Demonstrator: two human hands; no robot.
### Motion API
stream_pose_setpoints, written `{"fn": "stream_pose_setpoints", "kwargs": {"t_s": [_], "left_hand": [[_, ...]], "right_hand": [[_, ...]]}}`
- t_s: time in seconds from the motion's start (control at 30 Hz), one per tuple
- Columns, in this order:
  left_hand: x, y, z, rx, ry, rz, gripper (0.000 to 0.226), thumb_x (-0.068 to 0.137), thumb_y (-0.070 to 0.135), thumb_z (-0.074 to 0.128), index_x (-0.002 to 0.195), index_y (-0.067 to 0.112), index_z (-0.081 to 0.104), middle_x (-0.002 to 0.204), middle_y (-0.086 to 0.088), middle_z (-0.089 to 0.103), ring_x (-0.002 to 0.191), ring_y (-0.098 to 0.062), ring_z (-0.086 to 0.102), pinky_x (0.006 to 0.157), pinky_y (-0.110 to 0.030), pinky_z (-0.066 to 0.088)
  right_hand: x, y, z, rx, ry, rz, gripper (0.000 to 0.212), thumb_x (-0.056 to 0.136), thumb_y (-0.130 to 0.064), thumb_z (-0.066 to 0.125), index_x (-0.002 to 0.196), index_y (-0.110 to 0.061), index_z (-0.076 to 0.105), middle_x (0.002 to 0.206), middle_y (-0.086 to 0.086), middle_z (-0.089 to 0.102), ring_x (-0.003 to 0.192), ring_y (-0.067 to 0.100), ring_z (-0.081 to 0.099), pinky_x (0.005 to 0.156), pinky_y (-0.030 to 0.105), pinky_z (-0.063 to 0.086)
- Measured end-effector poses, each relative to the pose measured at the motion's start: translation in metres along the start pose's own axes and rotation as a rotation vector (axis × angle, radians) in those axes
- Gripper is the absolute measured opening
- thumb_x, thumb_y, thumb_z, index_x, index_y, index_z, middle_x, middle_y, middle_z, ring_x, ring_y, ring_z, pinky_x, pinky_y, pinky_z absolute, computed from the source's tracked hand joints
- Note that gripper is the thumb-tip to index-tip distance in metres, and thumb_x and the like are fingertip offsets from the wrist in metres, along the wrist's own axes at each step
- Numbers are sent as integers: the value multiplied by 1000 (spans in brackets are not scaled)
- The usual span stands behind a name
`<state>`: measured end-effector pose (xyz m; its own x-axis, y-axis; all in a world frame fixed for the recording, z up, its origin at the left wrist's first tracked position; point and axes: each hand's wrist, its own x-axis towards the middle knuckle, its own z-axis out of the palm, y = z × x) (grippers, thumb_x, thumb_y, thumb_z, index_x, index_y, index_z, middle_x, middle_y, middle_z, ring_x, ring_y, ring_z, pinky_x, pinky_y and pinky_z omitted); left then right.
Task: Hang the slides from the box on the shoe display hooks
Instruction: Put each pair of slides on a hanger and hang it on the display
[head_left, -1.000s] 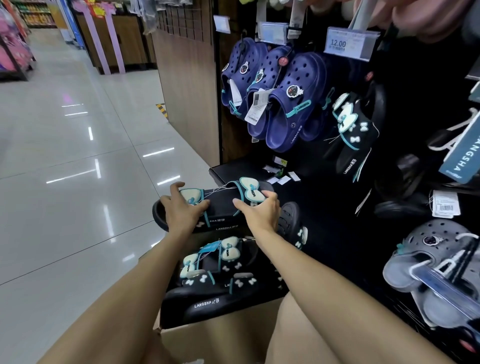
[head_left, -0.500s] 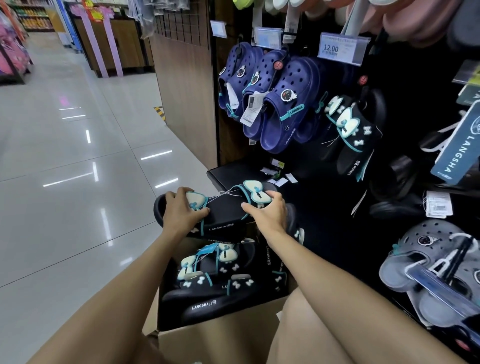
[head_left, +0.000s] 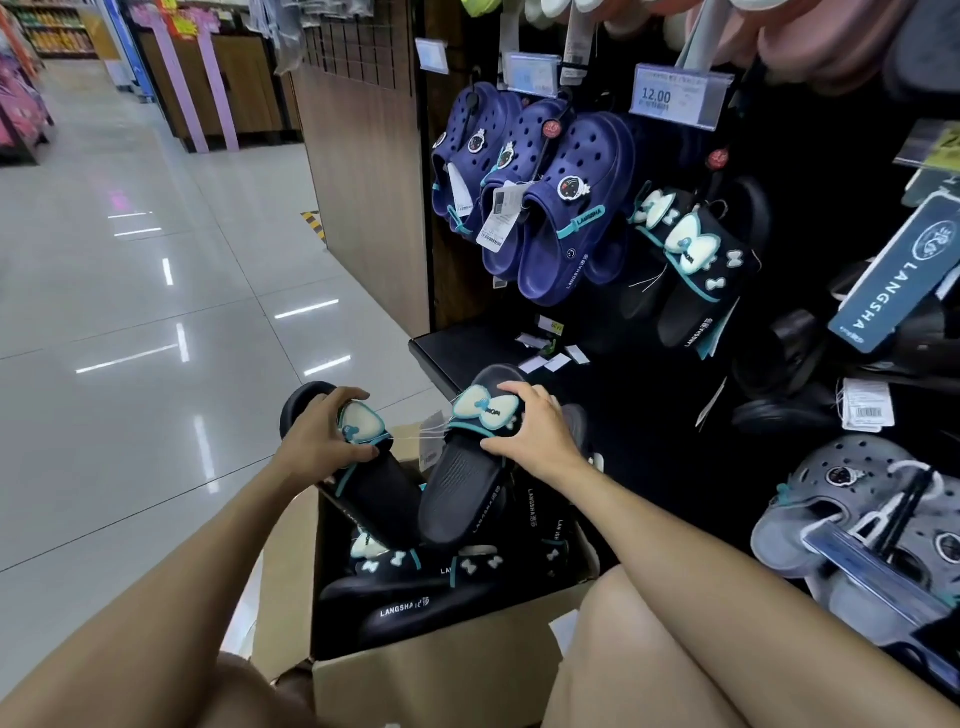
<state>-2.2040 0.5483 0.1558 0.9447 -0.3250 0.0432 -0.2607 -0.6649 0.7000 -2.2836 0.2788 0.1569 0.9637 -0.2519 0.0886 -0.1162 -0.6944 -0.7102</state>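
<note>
My left hand (head_left: 324, 441) and right hand (head_left: 530, 436) each grip one slide, now lifted above the box (head_left: 436, 675) and spread apart, ready for hanging.

slides (head_left: 457, 483) black, teal trim, pale bows | clogs (head_left: 566, 208) navy | box (head_left: 431, 675) tan, seemingly plain

"LANGSHA" on side of black slide in box (head_left: 405, 607); on strap of navy clog (head_left: 571, 208) hanging far; on blue hang card (head_left: 893, 275) at right (vertical). "12.00" on price tag (head_left: 675, 96) above clogs. Barcode tags unreadable.
</note>
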Motion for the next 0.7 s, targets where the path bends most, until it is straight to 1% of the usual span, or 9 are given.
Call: {"fn": "stream_pose_setpoints", "kwargs": {"t_s": [0.1, 0.2, 0.27, 0.33, 0.4, 0.47, 0.53, 0.63, 0.7], "left_hand": [[-5, -2, -8, -63, -54, -4, 73, 68, 9, 84, 130, 27, 50, 117, -4, 50, 103, -25, 56, 86, -37, 53], [-9, -5, -15, -81, -75, 4, 66, 69, 18, 87, 126, 29, 55, 114, -2, 53, 102, -23, 57, 89, -41, 52], [-11, -6, -18, -70, -52, 2, 59, 70, 25, 87, 121, 30, 59, 113, 1, 56, 101, -19, 57, 91, -39, 51], [-11, -5, -19, -18, -53, 32, 54, 69, 33, 86, 117, 31, 61, 111, 5, 60, 100, -16, 58, 89, -37, 50], [-13, 0, -18, 36, -76, 86, 50, 71, 36, 84, 115, 32, 61, 110, 7, 62, 99, -15, 59, 88, -35, 49], [-13, 6, -16, 51, -88, 123, 50, 74, 34, 82, 117, 32, 59, 108, 9, 61, 99, -14, 58, 86, -31, 47], [-15, 11, -14, -16, -70, 131, 48, 76, 32, 81, 118, 31, 58, 103, 9, 60, 97, -14, 58, 84, -29, 47], [-15, 14, -12, -94, -73, 132, 49, 78, 32, 80, 121, 37, 56, 104, 7, 60, 98, -16, 59, 90, -36, 49], [-15, 18, -10, -74, -148, 151, 52, 80, 35, 78, 126, 39, 53, 113, 8, 59, 105, -14, 57, 94, -33, 47]], "right_hand": [[0, -4, 4, -27, -57, -66, 79, 68, -22, 87, 138, -23, 51, 124, -1, 50, 121, 20, 42, 94, 24, 34], [-2, -12, 8, -76, -141, -153, 84, 67, -23, 87, 141, -24, 48, 128, -3, 49, 124, 19, 41, 103, 34, 39], [-4, -18, 11, -126, -181, -226, 87, 66, -25, 88, 142, -25, 46, 130, -6, 48, 124, 15, 41, 106, 38, 40], [-5, -24, 14, -151, -220, -278, 88, 67, -23, 88, 143, -25, 45, 132, -7, 47, 126, 13, 40, 105, 36, 40], [-6, -28, 14, -166, -250, -307, 89, 67, -19, 88, 144, -26, 44, 134, -7, 46, 128, 12, 40, 104, 33, 40], [-7, -30, 15, -171, -258, -322, 91, 67, -15, 88, 145, -26, 43, 136, -8, 45, 130, 12, 39, 103, 31, 40], [-8, -31, 15, -180, -265, -337, 90, 68, -12, 87, 146, -26, 43, 137, -8, 44, 130, 11, 38, 102, 31, 41], [-9, -32, 14, -197, -278, -368, 89, 68, -9, 86, 145, -25, 44, 137, -8, 44, 131, 12, 37, 102, 33, 43], [-10, -32, 14, -205, -284, -390, 89, 69, -10, 86, 145, -24, 44, 137, -8, 43, 131, 12, 37, 102, 33, 43]]}}
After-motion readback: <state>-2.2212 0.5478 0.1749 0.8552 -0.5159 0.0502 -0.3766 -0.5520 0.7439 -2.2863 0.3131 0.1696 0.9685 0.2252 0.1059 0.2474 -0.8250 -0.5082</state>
